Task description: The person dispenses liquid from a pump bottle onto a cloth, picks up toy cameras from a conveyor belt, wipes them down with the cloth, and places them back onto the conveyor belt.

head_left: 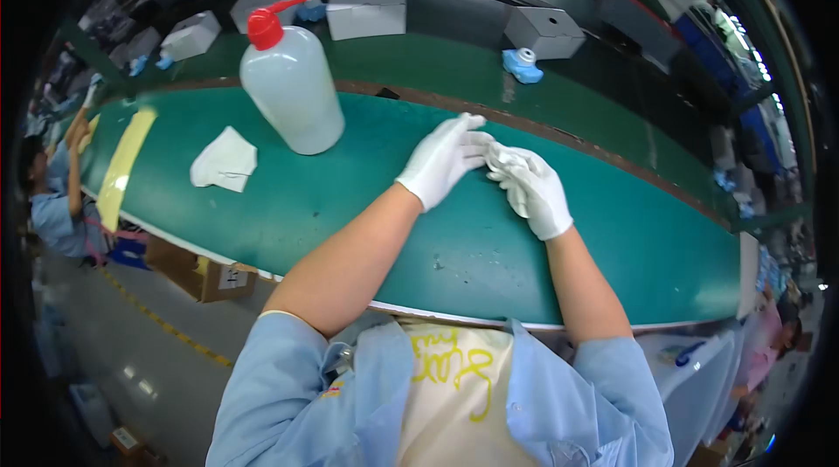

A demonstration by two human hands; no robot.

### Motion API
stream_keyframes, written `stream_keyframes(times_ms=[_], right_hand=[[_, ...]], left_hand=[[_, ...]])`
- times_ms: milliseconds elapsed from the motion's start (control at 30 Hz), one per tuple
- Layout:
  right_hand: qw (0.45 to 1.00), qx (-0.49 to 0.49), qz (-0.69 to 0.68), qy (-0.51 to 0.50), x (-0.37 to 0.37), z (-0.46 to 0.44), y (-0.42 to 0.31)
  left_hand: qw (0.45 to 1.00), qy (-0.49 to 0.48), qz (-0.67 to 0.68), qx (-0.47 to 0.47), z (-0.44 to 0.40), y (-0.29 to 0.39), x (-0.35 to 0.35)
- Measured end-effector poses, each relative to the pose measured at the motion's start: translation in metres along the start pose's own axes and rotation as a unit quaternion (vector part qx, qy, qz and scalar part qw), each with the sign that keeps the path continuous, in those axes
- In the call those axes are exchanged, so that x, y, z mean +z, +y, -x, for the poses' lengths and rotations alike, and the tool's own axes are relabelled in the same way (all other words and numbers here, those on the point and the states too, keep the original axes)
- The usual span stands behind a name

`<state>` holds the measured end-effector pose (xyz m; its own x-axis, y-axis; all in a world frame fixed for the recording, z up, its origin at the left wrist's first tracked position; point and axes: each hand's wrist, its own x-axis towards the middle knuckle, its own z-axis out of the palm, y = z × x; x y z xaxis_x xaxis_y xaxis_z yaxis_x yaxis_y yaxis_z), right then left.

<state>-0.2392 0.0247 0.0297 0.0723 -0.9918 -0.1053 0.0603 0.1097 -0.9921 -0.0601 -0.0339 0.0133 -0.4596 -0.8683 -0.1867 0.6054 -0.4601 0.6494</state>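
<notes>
Both of my hands wear white gloves and are above the green tabletop (376, 231). My left hand (444, 161) has its fingers stretched out, with their tips close to the right hand; whether they touch the cloth I cannot tell. My right hand (540, 192) is closed around a crumpled white cloth (516, 196), part of which hangs below the fingers. To the left stands a translucent white bottle (297, 91) with a red pump top (265, 28). Beside it a second white cloth (224, 160) lies flat on the table.
Behind the table runs a dark green conveyor (437, 65) carrying white boxes (367, 11) and a blue-wrapped item (523, 67). Yellow tape (127, 166) crosses the table's left end. A co-worker (61, 196) is at far left, another person (765, 345) at far right. An open cardboard box (197, 270) sits below.
</notes>
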Motion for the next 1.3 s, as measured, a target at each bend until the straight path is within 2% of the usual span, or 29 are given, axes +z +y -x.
stream_keyframes(times_ms=[100,167,233,333,367,433,533,633,767,900,933,1033,1067,1167,1300], right_hand=[[0.999,-0.012,0.007,-0.029,0.001,-0.005,0.005],[0.999,-0.015,0.015,-0.041,-0.005,-0.006,0.005],[0.999,-0.015,-0.002,-0.036,-0.009,-0.004,0.005],[0.999,-0.02,0.017,-0.043,-0.015,-0.002,0.005],[0.998,-0.03,0.021,-0.049,-0.016,-0.002,0.004],[0.999,-0.026,0.002,-0.04,-0.015,-0.002,0.004],[0.997,-0.059,0.036,-0.035,-0.015,-0.002,0.005],[0.996,-0.032,0.069,-0.044,-0.012,0.003,-0.002],[0.996,-0.029,0.08,-0.018,-0.008,0.003,0.0],[0.995,-0.037,0.09,-0.014,-0.007,0.002,0.003],[0.995,-0.052,0.087,0.011,-0.002,0.001,0.005],[0.993,-0.015,0.104,-0.047,-0.013,0.0,0.006],[0.995,-0.035,0.088,-0.001,-0.003,0.003,0.005],[0.995,-0.029,0.094,0.002,-0.004,0.004,0.004],[0.995,-0.017,0.1,-0.001,-0.003,0.005,0.001]], left_hand=[[0.999,-0.014,-0.026,0.024,0.002,-0.004,-0.002],[0.991,0.01,-0.117,0.072,0.009,-0.01,0.007],[0.904,0.021,-0.385,0.182,0.008,-0.023,0.012],[0.828,0.008,-0.518,0.214,0.003,-0.038,0.02],[0.843,0.021,-0.501,0.194,0.003,-0.038,0.025],[0.836,0.02,-0.507,0.209,0.0,-0.039,0.026],[0.86,-0.034,-0.472,0.192,-0.006,-0.041,0.015],[0.926,-0.102,-0.35,0.102,0.001,-0.027,0.013],[0.908,-0.098,-0.392,0.114,0.004,-0.023,0.014],[0.858,-0.066,-0.484,0.159,0.006,-0.023,0.015],[0.877,-0.065,-0.455,0.139,0.008,-0.022,0.016],[0.853,-0.058,-0.491,0.166,0.006,-0.025,0.014],[0.863,-0.056,-0.477,0.157,0.006,-0.025,0.014],[0.881,-0.058,-0.449,0.14,0.007,-0.025,0.017],[0.868,-0.049,-0.472,0.144,0.01,-0.023,0.018]])
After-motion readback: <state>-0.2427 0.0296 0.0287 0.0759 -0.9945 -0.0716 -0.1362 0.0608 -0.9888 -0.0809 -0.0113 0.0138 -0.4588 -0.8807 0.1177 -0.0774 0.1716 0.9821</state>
